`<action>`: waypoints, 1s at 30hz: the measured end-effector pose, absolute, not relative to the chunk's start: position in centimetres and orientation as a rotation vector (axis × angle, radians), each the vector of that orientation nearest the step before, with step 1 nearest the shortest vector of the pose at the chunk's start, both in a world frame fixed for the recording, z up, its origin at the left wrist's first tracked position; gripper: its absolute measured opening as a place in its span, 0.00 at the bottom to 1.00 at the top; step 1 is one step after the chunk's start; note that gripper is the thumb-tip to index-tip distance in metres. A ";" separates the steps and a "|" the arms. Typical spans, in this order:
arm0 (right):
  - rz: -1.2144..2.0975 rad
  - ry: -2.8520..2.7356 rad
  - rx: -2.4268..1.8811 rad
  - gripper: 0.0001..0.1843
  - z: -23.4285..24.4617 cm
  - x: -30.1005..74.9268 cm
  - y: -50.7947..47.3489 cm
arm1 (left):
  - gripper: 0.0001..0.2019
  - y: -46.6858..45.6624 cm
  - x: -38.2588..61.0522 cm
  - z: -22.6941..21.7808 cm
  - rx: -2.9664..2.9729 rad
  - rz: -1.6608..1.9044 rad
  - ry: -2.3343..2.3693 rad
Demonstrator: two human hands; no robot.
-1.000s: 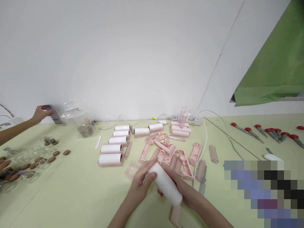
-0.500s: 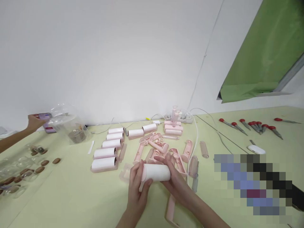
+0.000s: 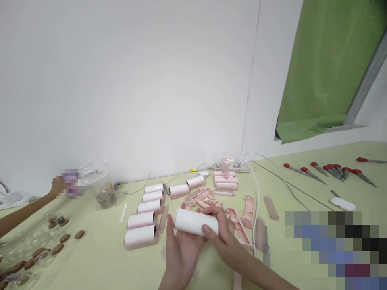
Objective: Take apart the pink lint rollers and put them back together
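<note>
Two hands meet low in the head view around one white lint roll (image 3: 196,221), held level above the pale green counter (image 3: 99,262). The left hand (image 3: 181,251) comes up from below, palm under the roll and thumb raised against its left end, fingers (image 3: 169,229) curled on the roll. The right hand (image 3: 225,237) wraps the roll's right end, its fingers (image 3: 208,230) pressed on the white surface, so both hands grip the roll between them.

Just beyond the hands lies a loose heap of pink plastic handle parts (image 3: 208,197), and a pink handle piece (image 3: 237,280) shows at the bottom edge under the right forearm. To the left of the heap, five finished rollers (image 3: 146,213) with white rolls in pink holders lie in a slanted row, with two more rollers (image 3: 187,186) near the wall. A stack of pink covers (image 3: 226,181) sits by a white power strip (image 3: 238,164), whose white cable (image 3: 256,193) runs down the counter. Translucent pink caps (image 3: 270,207) lie right of the cable.

Far right, red-handled screwdrivers (image 3: 328,171) are spread out, with a white mouse-like object (image 3: 342,204) near them. At the far left another person's hand (image 3: 57,187) reaches toward a clear plastic container (image 3: 99,181); brown lids (image 3: 65,238) and glass jars (image 3: 27,257) lie nearby. A green sheet (image 3: 326,64) hangs on the wall.
</note>
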State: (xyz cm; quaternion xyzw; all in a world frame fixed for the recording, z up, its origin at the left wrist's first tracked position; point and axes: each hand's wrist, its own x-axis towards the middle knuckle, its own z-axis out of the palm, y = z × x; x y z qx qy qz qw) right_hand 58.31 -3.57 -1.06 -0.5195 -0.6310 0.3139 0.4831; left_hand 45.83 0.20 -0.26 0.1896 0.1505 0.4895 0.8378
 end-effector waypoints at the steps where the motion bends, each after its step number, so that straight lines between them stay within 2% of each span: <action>1: 0.680 -1.685 -1.239 0.16 -0.8 58.2 -3.3 | 0.30 0.4 45.6 -0.3 0.329 0.954 0.282; 4: 0.456 -1.982 -1.197 0.14 0.3 58.2 -1.3 | 0.24 1.2 44.0 -0.7 0.200 0.911 0.240; 8: 0.176 -2.104 -1.659 0.13 1.5 58.9 3.5 | 0.18 2.2 41.1 -1.0 0.101 1.096 0.276; 11: 0.159 -2.146 -1.918 0.09 0.6 59.1 6.7 | 0.16 2.4 40.2 -1.0 0.073 1.156 0.322; 17: 0.214 -2.064 -2.163 0.11 -2.1 59.8 8.3 | 0.17 1.7 41.3 -0.9 0.140 1.074 0.339; 21: 0.274 -2.012 -2.033 0.12 -0.6 62.0 7.0 | 0.19 1.7 41.6 -1.0 0.194 1.043 0.348; 25: 0.315 -1.883 -1.790 0.19 1.4 63.3 4.0 | 0.24 2.2 42.3 -0.9 0.165 1.124 0.431; 27: 0.486 -1.757 -1.609 0.22 1.9 62.8 2.0 | 0.23 2.4 43.2 -0.7 0.155 1.170 0.483; 30: 0.796 -1.572 -1.377 0.21 1.7 60.9 -1.1 | 0.17 2.4 45.0 -0.5 0.190 1.192 0.523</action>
